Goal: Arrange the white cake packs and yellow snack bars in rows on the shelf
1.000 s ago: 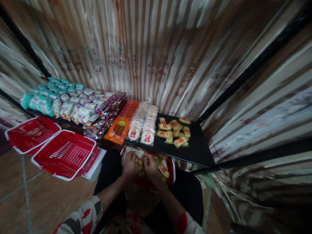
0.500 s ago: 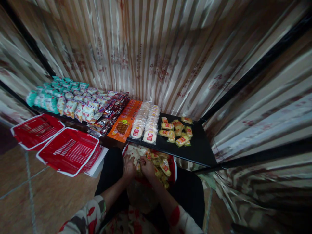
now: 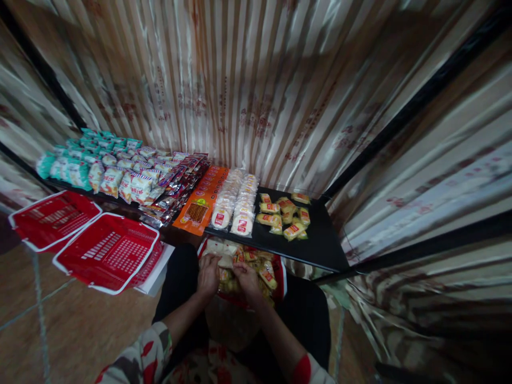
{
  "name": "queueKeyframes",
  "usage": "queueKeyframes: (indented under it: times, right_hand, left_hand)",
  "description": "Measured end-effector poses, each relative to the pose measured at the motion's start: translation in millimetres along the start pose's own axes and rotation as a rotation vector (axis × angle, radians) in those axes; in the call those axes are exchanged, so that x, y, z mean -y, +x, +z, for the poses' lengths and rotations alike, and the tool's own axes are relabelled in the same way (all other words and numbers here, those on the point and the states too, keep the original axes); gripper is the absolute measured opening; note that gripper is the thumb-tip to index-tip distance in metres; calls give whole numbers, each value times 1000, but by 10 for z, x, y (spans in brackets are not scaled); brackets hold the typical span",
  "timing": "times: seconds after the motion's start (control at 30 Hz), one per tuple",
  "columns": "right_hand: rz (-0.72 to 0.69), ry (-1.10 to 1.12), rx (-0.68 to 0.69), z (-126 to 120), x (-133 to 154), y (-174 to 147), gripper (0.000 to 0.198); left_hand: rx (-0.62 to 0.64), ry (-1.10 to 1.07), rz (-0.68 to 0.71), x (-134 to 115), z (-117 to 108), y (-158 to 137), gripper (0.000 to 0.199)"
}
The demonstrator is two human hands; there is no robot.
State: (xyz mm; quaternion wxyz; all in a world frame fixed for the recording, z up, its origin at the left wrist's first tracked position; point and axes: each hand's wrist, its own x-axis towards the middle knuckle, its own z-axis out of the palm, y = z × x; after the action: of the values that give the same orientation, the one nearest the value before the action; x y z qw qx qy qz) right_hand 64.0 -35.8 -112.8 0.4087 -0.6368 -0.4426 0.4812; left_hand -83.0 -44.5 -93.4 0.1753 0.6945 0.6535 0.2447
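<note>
Striped beige-brown curtain (image 3: pixel 224 80) behind long black shelf (image 3: pixel 316 242). 2 red plastic baskets with white rims (image 3: pixel 120 256) at left. Red, white-edged container (image 3: pixel 285 280) below the hands. Left hand (image 3: pixel 208 274) and right hand (image 3: pixel 247 280) — fingers curled at pale flexible wrapping (image 3: pixel 226 260); grip: cannot tell if pinching. Yellow oblong plastic-wrapped packets (image 3: pixel 268 278) — heaped in container, others on shelf's right end.

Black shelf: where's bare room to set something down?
Bare: the black shelf right of the yellow packets, plus the strip between them and its front edge. Crowded: leftward, with white packs, the orange packet and bags packed close.
</note>
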Motion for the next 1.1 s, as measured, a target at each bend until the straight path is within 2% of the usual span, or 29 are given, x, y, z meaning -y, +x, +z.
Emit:
queueKeyframes:
  times: [0.13, 0.23, 0.33, 0.47, 0.57, 0.77, 0.83, 1.1]
  right_hand:
    - [-55, -273, 28, -213, 140, -105, 21]
    - [-201, -517, -19, -363, 318, -184, 23]
    - [-329, -611, -62, -442, 504, -230, 28]
    - [-393, -507, 44, -457, 643, -240, 39]
    - [-386, -420, 73, -448, 646, -235, 34]
    - [-256, -228, -26, -465, 607, -192, 33]
    - [-211, -137, -33, -479, 593, -148, 34]
    - [-165, 35, -67, -508, 564, 39, 44]
  left_hand:
    - [9, -23, 132, -146, -155, 32, 31]
    - [47, -1, 250, -263, -306, 98, 31]
    - [105, 48, 340, -372, -435, 184, 34]
    - [179, 42, 410, -521, -532, 284, 42]
    - [175, -27, 392, -616, -559, 336, 44]
    - [-62, -157, 272, -672, -564, 337, 40]
    - [-89, -146, 239, -649, -537, 291, 38]
    - [18, -138, 287, -579, -310, 165, 41]
